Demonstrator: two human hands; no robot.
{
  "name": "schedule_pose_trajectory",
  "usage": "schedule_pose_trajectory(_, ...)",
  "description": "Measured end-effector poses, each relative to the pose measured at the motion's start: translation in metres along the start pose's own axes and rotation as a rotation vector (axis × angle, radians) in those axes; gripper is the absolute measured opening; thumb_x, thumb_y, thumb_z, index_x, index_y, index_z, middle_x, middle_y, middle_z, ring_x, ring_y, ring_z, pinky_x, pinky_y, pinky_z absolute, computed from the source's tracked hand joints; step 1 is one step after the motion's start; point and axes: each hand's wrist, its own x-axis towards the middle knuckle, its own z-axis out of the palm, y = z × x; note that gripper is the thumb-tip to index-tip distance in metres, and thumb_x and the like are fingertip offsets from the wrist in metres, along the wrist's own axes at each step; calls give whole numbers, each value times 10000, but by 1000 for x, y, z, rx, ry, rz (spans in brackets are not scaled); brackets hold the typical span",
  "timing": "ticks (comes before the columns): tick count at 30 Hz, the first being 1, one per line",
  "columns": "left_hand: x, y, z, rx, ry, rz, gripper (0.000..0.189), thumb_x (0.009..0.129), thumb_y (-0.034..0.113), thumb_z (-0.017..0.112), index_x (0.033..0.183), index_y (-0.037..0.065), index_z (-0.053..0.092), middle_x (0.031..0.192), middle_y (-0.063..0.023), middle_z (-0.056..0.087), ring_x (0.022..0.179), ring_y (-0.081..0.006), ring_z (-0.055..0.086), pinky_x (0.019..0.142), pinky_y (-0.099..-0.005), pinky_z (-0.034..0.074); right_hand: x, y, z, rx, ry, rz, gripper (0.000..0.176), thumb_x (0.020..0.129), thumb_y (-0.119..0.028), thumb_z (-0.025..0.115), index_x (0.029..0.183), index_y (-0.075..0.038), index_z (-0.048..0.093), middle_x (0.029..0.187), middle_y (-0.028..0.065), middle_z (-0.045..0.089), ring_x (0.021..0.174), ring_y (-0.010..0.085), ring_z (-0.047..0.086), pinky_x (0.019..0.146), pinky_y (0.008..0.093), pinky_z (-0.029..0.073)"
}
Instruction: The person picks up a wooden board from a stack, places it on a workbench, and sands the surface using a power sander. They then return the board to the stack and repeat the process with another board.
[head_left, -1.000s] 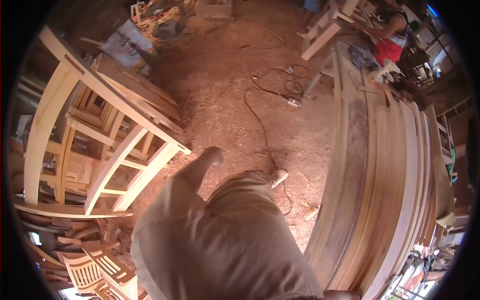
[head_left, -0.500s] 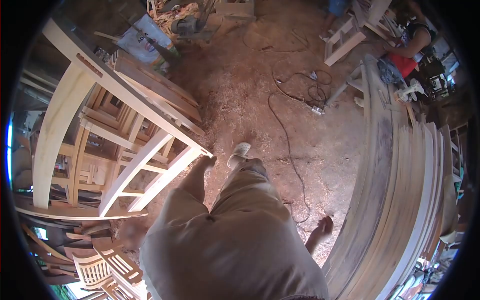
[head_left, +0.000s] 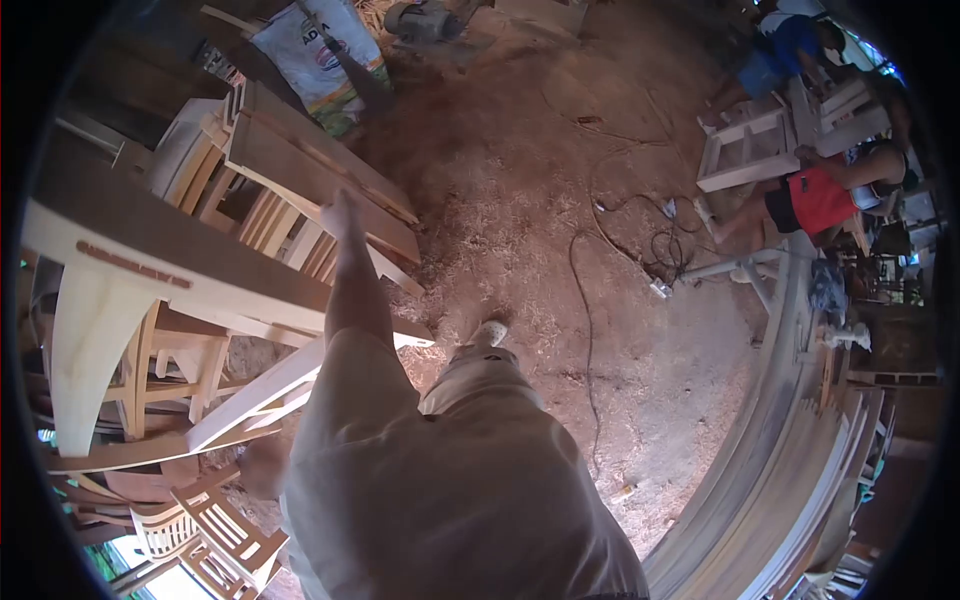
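Item: left hand [head_left: 341,212], upper left of centre. The fingers are blurred; whether they are spread or closed on anything cannot be told. The hand is seen against the stack of frame parts [head_left: 300,150], which lies tilted in the upper left; contact cannot be confirmed.

Change noted: half a second earlier this hand was held low, at the end of the pale frame rail [head_left: 200,285] near mid-frame; it is now raised on an outstretched arm. The right hand, then visible at lower right beside the curved boards [head_left: 780,450], is no longer in view.

Surroundings: a sandalled foot [head_left: 492,332] at centre, a cable [head_left: 588,340] on the sawdust floor to its right, and a printed sack [head_left: 322,50] at top.
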Motion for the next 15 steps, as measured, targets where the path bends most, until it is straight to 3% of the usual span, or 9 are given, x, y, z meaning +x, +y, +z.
schedule_pose_trajectory(2,56,18,3,-319,272,-182,514,827,326,675,950,-173,650,952,-308,713,868,-371,719,814,-463,578,-58,0,36,88,104,-103,491,994,-400,606,1399,-138,511,1091,102,649,781,234,647,587,342,498)
schedule_pose_trajectory(4,92,40,-4,14,684,-158,477,795,250,713,1001,-171,629,977,-300,705,898,-369,717,806,-454,588,-89,-12,60,89,125,-132,493,994,-399,607,1401,-139,511,1099,102,649,794,238,651,595,346,502)
schedule_pose_trajectory(5,111,43,-9,20,689,-164,477,795,250,713,1001,-171,629,977,-300,705,898,-369,717,806,-454,588,-100,-18,68,90,128,-148,494,994,-399,607,1402,-140,511,1103,102,649,801,239,652,598,348,504)
schedule_pose_trajectory(7,145,45,-12,-295,679,-170,471,763,206,769,1061,-136,639,1008,-289,702,954,-373,715,820,-449,585,-115,-30,80,87,133,-181,495,993,-399,608,1405,-141,511,1112,102,649,814,243,655,606,353,508)
schedule_pose_trajectory(10,155,58,-14,-397,651,-98,493,733,201,814,1065,-122,644,1012,-286,708,960,-374,717,814,-442,586,-132,-49,97,87,139,-232,498,993,-398,610,1408,-142,511,1124,102,649,834,249,660,617,360,513)
schedule_pose_trajectory(12,156,54,-15,-332,635,-94,540,716,254,834,1071,-108,649,1016,-285,710,941,-363,724,797,-433,583,-141,-59,107,88,141,-264,499,992,-398,611,1410,-143,512,1132,102,649,847,252,663,624,364,517)
schedule_pose_trajectory(15,114,48,-13,-128,410,-29,573,734,329,766,1071,-118,645,1029,-310,697,927,-375,712,818,-437,573,-160,-73,121,81,150,-316,502,992,-397,613,1413,-144,512,1145,102,649,867,258,668,635,371,522)
